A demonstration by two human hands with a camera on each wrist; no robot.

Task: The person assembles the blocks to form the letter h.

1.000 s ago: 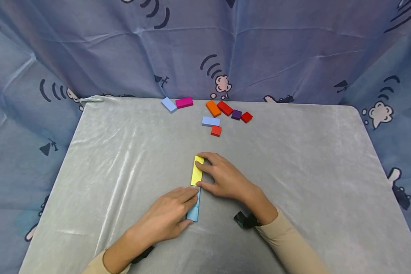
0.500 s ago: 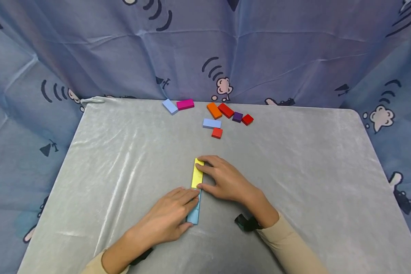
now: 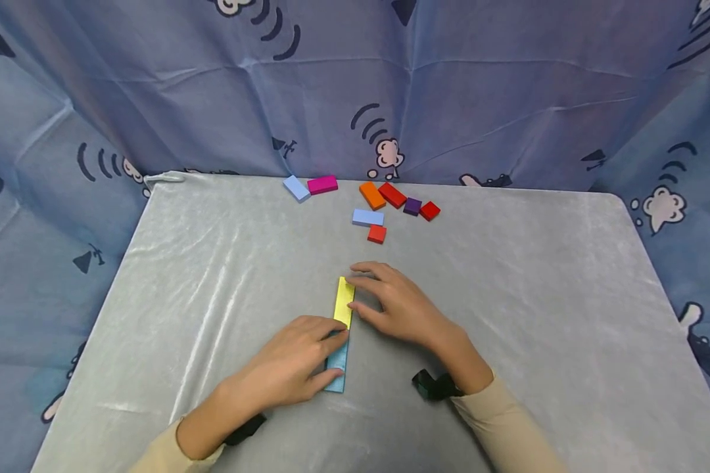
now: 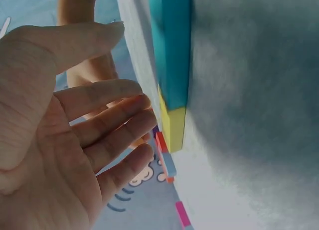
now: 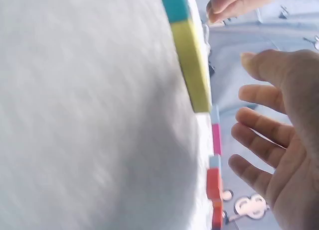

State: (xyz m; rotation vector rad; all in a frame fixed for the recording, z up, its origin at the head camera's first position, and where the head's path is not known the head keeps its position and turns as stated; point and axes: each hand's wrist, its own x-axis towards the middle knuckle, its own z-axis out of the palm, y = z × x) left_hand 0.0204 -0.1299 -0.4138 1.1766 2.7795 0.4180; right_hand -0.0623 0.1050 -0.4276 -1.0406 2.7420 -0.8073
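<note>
Looks done butting yellow block (image 3: 344, 303) end-to-end against blue block (image 3: 338, 357). Grips nothing with left hand (image 3: 292, 363) or right hand (image 3: 403, 307) (fairly relaxed). Seemingly leaves coloured blocks (image 3: 392, 195) beyond to place.

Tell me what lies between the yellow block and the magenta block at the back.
Only bare grey cloth lies between the yellow block and the magenta block; the head view shows this.

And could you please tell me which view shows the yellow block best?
The right wrist view: the yellow block lies close and uncovered, its whole long side visible. The head view shows its top, partly behind the right hand; the left wrist view, part of it beyond the blue block.
</note>
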